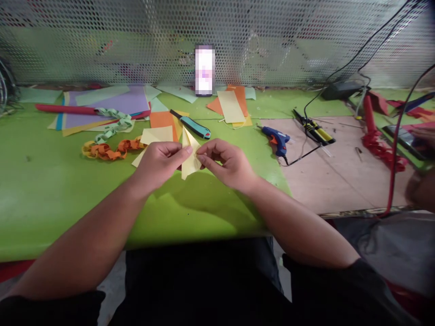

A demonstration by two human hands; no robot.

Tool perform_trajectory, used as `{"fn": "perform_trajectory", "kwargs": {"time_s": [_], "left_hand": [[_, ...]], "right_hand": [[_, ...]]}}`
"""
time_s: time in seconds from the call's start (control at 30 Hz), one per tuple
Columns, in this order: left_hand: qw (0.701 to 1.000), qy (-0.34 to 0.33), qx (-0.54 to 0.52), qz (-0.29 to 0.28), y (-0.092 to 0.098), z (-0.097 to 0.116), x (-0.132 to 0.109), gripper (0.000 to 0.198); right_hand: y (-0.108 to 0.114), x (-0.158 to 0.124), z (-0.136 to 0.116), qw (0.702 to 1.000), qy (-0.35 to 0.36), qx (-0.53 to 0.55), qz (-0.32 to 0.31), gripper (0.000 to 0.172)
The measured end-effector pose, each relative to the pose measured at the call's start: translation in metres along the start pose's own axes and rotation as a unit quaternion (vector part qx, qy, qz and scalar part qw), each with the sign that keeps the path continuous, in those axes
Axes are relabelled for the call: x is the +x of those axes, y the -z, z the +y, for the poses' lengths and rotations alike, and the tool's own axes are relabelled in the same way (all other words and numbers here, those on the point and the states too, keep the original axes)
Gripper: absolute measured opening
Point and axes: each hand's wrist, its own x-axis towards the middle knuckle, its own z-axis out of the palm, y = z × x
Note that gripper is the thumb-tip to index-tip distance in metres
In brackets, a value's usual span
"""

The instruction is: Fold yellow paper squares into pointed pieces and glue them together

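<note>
On the left, a curled paper chain [127,147] lies on the green bench [50,190], near cream paper pieces [158,134] partly hidden by the left hand [158,162], which pinches the folded yellow paper [190,164]. Held over the bench, this points its narrow tip away from the person, long axis running front to back, a teal tool [195,127] just beyond; the right hand [228,164] pinches its right edge, left of a blue glue gun [280,141] and pliers [316,130].

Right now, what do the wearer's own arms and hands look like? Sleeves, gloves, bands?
Left hand and right hand are ungloved, with no ring or watch visible. Both forearms are bare. Black, loose-looking sleeves end around the elbows; no markings show on them.
</note>
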Motion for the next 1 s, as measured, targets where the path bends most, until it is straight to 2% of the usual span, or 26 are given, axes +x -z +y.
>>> {"fn": "perform_trajectory", "kwargs": {"time_s": [0.27, 0.53, 1.0], "left_hand": [[0.996, -0.047, 0.077, 0.006, -0.0008, 0.0034, -0.0029, 0.05], [0.989, -0.104, 0.106, 0.009, -0.0051, 0.0024, -0.0053, 0.053], [0.994, -0.058, 0.093, 0.009, -0.0062, 0.0012, -0.0047, 0.052]], "right_hand": [[0.0003, 0.0013, 0.0032, 0.997, -0.018, -0.075, 0.016, 0.018], [0.0002, 0.0023, -0.0006, 0.995, -0.053, -0.081, 0.028, 0.015], [-0.0018, 0.002, 0.0016, 0.995, -0.048, -0.073, 0.045, 0.011]]}}
